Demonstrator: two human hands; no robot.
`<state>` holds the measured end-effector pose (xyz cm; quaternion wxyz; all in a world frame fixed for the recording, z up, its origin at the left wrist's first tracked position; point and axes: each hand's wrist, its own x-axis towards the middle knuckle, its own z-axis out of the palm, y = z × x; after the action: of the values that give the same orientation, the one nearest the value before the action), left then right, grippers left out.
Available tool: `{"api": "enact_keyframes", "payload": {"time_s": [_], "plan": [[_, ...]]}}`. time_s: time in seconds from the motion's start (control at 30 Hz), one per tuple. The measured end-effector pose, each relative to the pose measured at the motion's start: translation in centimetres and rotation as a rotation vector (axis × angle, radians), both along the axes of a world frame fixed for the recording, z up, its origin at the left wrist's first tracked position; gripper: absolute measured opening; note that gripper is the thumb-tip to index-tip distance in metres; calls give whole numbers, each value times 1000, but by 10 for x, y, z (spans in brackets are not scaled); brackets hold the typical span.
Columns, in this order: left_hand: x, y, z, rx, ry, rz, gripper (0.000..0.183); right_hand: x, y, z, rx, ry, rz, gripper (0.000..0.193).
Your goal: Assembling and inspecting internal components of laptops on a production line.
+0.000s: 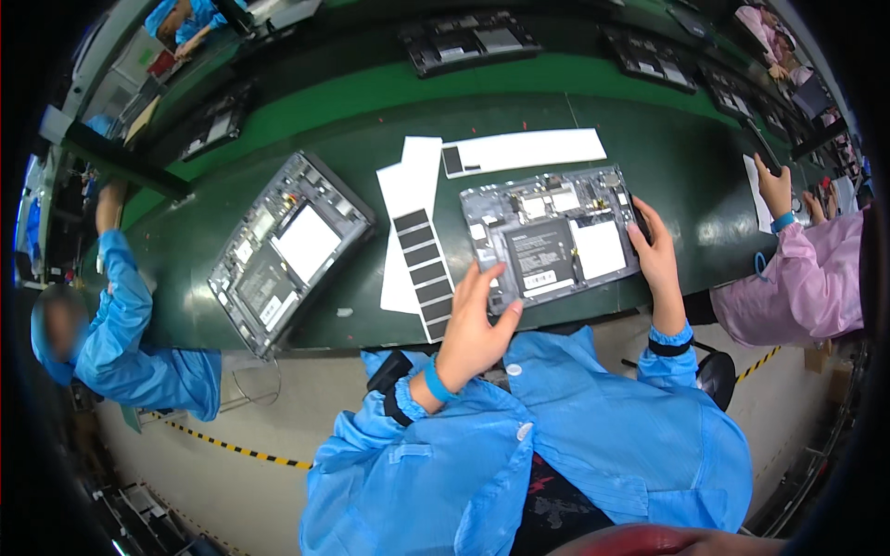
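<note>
An uncovered laptop base lies before me on the dark green bench, showing a black battery, circuit boards and a white rectangular panel. At its near left corner rests my left hand, thumb and fingers spread apart over the edge. My right hand is closed around the right side, its thumb over the top and its fingers along the outer edge. Left of it, a strip of black rectangular stickers lies over white sheets. Another white strip with one black sticker lies behind the base.
A second uncovered laptop base sits angled at the left, near the bench's front edge. More bases stand along the far green line. A co-worker in blue is at the left, one in pink at the right.
</note>
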<state>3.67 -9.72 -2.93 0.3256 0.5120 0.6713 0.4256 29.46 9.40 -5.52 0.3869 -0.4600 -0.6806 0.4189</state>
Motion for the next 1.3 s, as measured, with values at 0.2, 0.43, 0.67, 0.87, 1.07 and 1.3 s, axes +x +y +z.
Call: {"api": "enact_keyframes", "payload": {"time_s": [0.2, 0.43, 0.67, 0.87, 1.07, 1.3], "plan": [[-30, 10, 17, 235, -23, -147, 50, -33, -1, 25, -164, 430, -246, 35], [-81, -8, 23, 426, 135, 41, 46, -135, 62, 88, -137, 632, -130, 35], [-83, -36, -17, 127, 693, 13, 52, -375, 170, 64, 152, 468, -192, 27], [-86, -29, -18, 178, 637, -11, 52, -498, 183, 21, 106, 212, -207, 33], [-92, -29, -25, 156, 649, 11, 48, -467, 205, 44, 359, 172, 165, 24], [-94, -27, -35, 173, 727, 1, 43, -316, 313, 67, 814, 92, -431, 29]]}}
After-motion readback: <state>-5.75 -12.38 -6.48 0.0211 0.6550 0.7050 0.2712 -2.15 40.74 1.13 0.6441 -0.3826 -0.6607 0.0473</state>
